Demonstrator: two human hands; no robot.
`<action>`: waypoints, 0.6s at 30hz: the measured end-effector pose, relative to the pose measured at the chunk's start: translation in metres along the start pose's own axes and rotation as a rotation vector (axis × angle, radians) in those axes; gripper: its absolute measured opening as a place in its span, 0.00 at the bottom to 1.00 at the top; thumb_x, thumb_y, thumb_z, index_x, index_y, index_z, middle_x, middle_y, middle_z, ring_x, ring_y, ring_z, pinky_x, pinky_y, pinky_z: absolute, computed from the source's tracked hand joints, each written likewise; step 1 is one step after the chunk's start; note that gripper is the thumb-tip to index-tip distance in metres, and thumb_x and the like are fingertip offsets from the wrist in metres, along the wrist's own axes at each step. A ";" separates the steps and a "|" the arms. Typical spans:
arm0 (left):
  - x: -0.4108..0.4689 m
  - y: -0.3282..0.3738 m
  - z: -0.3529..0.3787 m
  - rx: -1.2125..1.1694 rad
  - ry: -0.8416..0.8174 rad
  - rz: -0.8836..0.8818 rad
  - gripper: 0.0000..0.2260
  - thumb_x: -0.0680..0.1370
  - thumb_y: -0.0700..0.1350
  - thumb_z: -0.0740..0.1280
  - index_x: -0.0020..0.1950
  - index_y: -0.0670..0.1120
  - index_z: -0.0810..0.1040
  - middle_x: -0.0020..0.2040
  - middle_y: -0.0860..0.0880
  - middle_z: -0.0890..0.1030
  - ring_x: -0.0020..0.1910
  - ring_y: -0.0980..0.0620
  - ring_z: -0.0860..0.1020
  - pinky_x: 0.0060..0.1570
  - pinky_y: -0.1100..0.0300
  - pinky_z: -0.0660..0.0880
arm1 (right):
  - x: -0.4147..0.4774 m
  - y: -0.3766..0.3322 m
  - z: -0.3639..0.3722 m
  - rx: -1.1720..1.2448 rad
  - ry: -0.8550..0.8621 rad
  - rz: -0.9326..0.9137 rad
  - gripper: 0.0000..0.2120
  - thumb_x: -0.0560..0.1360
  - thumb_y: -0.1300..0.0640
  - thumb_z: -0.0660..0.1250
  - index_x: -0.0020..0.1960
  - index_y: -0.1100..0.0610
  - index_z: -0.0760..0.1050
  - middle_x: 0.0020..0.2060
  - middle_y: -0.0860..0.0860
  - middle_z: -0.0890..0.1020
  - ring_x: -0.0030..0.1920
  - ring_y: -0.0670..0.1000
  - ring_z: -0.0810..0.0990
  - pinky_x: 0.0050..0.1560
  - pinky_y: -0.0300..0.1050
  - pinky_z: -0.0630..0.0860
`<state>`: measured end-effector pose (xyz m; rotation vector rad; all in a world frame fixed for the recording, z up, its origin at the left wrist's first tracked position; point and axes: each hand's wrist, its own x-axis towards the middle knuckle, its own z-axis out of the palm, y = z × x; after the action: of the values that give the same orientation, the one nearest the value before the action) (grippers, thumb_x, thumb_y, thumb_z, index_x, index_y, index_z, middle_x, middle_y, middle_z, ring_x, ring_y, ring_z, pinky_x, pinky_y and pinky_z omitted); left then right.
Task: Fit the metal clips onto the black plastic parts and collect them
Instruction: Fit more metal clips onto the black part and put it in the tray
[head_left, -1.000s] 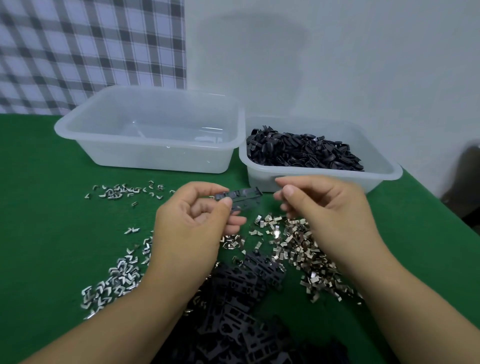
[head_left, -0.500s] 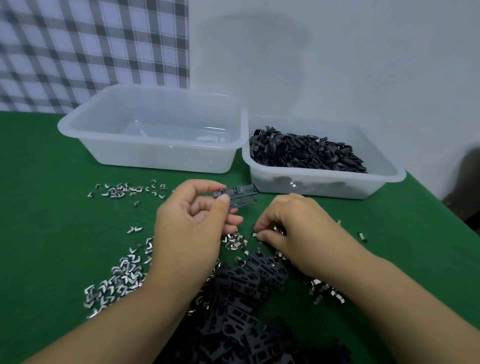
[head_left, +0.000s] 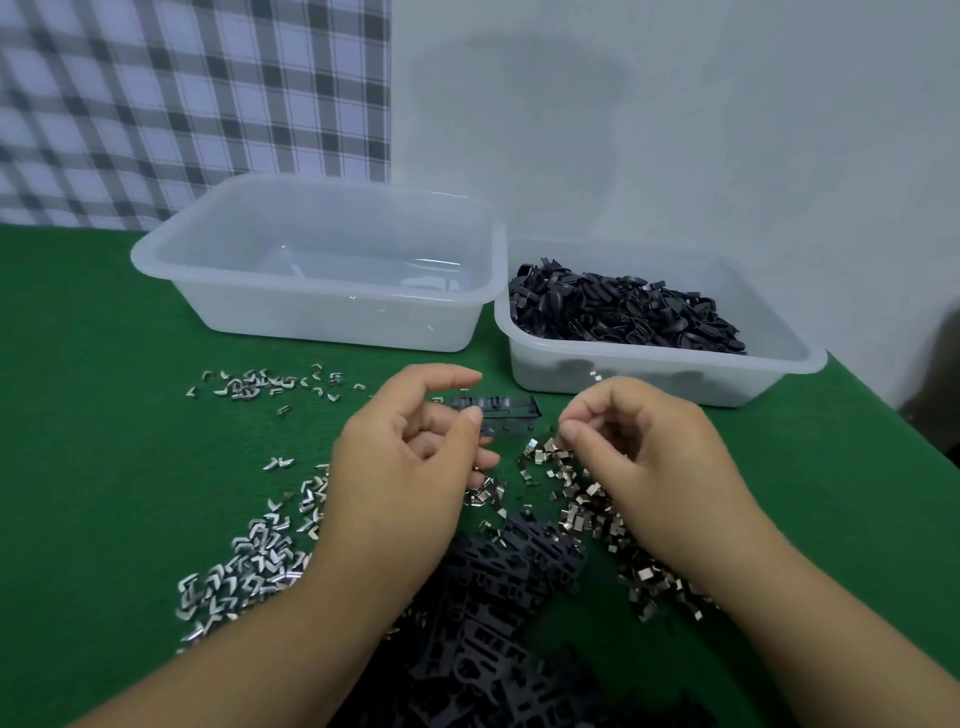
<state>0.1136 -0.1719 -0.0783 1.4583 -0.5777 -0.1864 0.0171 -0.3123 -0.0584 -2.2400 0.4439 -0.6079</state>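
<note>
- The left hand (head_left: 410, 467) pinches one black plastic part (head_left: 501, 413) by its end, thumb and fingers clamped on it. The part is held level above the bench (head_left: 104, 467), in front of the tubs.
- The right hand (head_left: 641, 452) is just beside the part's free end, its fingers curled and thumb tip against forefinger. Whether a metal clip sits in that pinch I cannot tell.
- No clip shows on the held part, so this piece is likely at the fitting step.
- Much looks left to do: a heap of loose black parts (head_left: 498, 597) lies near the wrists, with clips (head_left: 587, 499) piled under the right hand and more clips (head_left: 249, 561) to the left.
- The right tub (head_left: 649, 382) holds a mound of dark pieces (head_left: 623, 312), probably the collected ones, though they are too small to check for clips.
- The left tub (head_left: 337, 325) shows no parts inside.
</note>
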 end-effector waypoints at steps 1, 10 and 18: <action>0.000 -0.001 0.000 0.033 -0.005 0.012 0.12 0.75 0.35 0.67 0.47 0.54 0.81 0.32 0.48 0.82 0.31 0.55 0.82 0.32 0.66 0.78 | 0.000 0.000 0.001 0.051 0.036 0.005 0.07 0.72 0.61 0.69 0.38 0.50 0.77 0.32 0.47 0.80 0.33 0.45 0.75 0.34 0.33 0.72; -0.007 0.001 0.004 0.351 -0.122 0.166 0.06 0.73 0.47 0.68 0.47 0.59 0.80 0.36 0.56 0.81 0.34 0.56 0.80 0.36 0.61 0.77 | -0.005 -0.010 0.017 0.097 0.203 -0.129 0.08 0.68 0.62 0.73 0.38 0.49 0.79 0.34 0.43 0.80 0.33 0.44 0.77 0.35 0.30 0.72; -0.007 0.001 0.002 0.424 -0.088 0.276 0.08 0.72 0.47 0.68 0.48 0.56 0.83 0.37 0.58 0.81 0.37 0.58 0.78 0.36 0.67 0.75 | -0.005 -0.013 0.020 0.163 0.180 -0.128 0.11 0.68 0.63 0.73 0.40 0.46 0.82 0.36 0.44 0.83 0.36 0.47 0.80 0.40 0.40 0.77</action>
<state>0.1066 -0.1709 -0.0793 1.7624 -0.9229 0.0977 0.0254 -0.2899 -0.0619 -2.0781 0.3289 -0.8854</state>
